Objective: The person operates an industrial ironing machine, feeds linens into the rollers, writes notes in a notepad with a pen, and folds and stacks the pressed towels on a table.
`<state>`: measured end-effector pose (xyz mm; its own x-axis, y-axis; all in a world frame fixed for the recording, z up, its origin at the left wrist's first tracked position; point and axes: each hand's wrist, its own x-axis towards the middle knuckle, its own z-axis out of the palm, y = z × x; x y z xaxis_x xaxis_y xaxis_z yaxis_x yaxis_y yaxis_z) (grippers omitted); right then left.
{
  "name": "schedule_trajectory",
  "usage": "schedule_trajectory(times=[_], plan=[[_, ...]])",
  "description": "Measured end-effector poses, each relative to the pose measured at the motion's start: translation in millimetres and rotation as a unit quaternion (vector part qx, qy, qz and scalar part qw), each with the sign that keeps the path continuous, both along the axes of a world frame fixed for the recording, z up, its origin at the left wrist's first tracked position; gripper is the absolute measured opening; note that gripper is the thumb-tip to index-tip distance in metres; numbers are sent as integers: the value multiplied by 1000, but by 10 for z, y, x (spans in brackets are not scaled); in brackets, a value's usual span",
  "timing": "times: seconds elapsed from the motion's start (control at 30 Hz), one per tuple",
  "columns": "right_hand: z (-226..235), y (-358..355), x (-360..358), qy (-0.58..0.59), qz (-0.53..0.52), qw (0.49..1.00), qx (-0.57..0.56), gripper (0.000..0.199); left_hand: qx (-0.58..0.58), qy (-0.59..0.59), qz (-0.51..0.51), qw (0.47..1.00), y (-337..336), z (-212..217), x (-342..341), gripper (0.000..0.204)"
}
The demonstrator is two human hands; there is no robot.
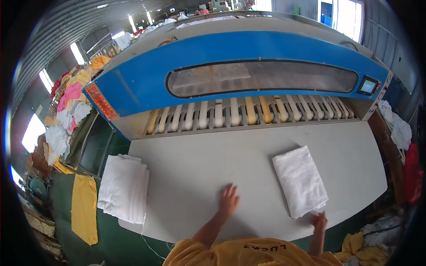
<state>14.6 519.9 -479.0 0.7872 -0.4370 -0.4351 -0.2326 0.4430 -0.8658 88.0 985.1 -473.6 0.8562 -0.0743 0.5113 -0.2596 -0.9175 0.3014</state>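
While the right hand [318, 220] sits at the near right edge of the pale grey surface [199, 177], its fingers touch the near corner of a folded white towel [300, 181]; whether they pinch the cloth or only rest on it cannot be told. The towel lies flat on the surface, running away from that hand toward the machine, slightly tilted to the left. The left hand [228, 199] lies palm down on the bare surface with fingers spread, holding nothing, well to the left of the towel. A stack of folded white towels [124, 188] sits at the left end of the surface, overhanging its edge. Beyond the surface stands a large blue machine [146, 75] with a long dark oval window [262, 77] and a row of cream and yellow belts [248, 111] below. A red and orange rectangular label [102, 102] marks its left end; a small screen panel [368, 85] marks its right.
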Motion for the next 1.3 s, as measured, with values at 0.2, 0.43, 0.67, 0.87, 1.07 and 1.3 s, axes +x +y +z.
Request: schedule_trajectory(times=[0.2,0.43,0.67,0.87,1.07,1.3], plan=[[584,227,205,-4,-53,989,-135,30,93,140,2,986,716,287,-1282,33],[423,2592,1286,-16,339,933,-123,21,-168,220,-62,959,1108,-164,-945,29],[279,3564,2425,-5,468,845,-259,19,-16,137,13,990,1741,216,-635,31],[305,3517,4008,-67,195,955,-214,19,24,182,34,982,1747,191,-668,33],[235,3328,4950,-61,39,845,-529,28,40,183,54,981,1741,163,-652,33],[124,3007,5112,-38,158,885,-435,37,49,151,39,986,1694,160,-578,35]])
